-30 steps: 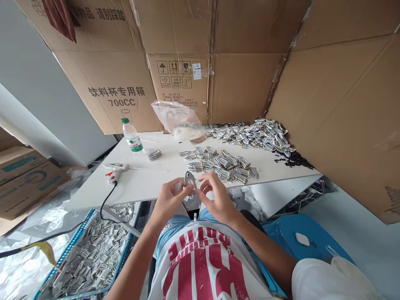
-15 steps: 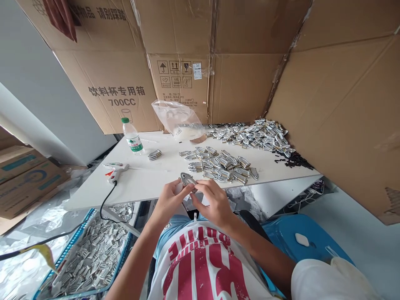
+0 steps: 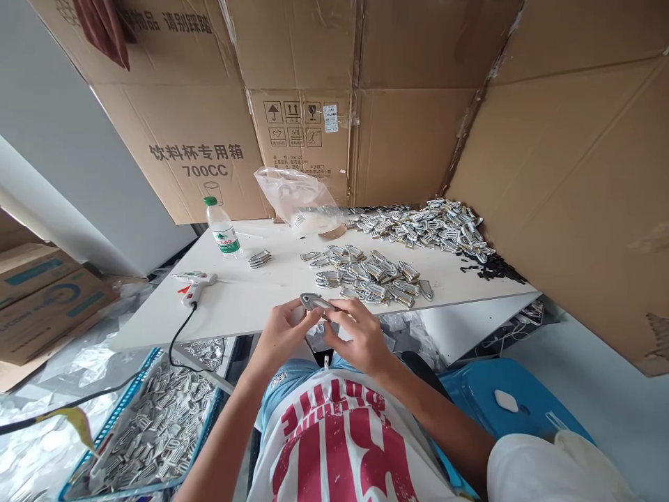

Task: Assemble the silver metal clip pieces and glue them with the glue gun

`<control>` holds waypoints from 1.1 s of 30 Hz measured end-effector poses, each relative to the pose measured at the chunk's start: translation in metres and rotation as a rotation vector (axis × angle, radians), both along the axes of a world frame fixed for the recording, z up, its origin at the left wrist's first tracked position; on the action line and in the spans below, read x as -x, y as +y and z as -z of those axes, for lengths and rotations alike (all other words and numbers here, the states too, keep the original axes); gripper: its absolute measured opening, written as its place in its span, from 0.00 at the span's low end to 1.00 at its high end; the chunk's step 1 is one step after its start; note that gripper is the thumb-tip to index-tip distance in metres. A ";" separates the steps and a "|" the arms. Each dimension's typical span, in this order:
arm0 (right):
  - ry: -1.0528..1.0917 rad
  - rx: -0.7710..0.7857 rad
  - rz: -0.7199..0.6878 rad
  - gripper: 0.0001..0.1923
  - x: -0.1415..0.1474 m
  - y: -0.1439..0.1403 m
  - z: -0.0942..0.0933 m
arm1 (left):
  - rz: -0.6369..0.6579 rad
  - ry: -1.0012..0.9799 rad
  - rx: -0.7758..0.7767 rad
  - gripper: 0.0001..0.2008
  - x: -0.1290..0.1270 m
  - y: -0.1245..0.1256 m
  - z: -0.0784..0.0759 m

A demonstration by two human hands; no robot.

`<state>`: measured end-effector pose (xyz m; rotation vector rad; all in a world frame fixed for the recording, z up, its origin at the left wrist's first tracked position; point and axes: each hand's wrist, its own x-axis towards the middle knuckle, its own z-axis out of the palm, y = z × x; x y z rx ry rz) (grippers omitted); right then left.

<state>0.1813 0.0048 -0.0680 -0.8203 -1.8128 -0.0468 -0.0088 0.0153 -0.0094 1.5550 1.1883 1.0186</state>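
Note:
Between my hands, at the table's front edge, is a small silver metal piece (image 3: 315,301) with a rounded, looped end pointing left. My left hand (image 3: 285,331) pinches it from the left, thumb against its near side. Fingers of my right hand (image 3: 359,336) close on its right end. Part of the piece is hidden by the fingertips. Just beyond my hands lies a loose heap of similar metal pieces (image 3: 373,273) on the white table (image 3: 261,300). A small neat stack of them (image 3: 260,259) lies farther left.
A glue gun (image 3: 196,287) with a black cord and a water bottle (image 3: 224,229) stand left. At the back are a clear plastic bag (image 3: 297,199), a larger metal heap (image 3: 431,226) and black strips (image 3: 494,270). A blue basket (image 3: 109,432) of metal pieces sits below left. Cardboard walls enclose the table.
The metal piece has turned slightly, its looped end now lower and pointing more to the left. Both hands stay in nearly the same place.

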 end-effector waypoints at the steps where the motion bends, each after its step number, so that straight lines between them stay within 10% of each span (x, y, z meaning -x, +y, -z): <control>1: -0.023 -0.007 -0.009 0.17 -0.001 0.000 0.001 | -0.008 0.000 -0.008 0.20 0.000 0.001 0.002; 13: 0.011 -0.141 0.024 0.16 0.000 0.003 -0.002 | 0.040 0.040 -0.031 0.22 -0.001 -0.001 -0.002; 25: -0.038 0.116 0.119 0.06 -0.016 0.027 0.022 | -0.229 0.890 -0.146 0.20 0.038 0.021 0.017; 33: -0.155 0.321 0.178 0.05 -0.018 0.042 0.054 | -0.120 0.990 -0.131 0.21 0.017 0.028 0.042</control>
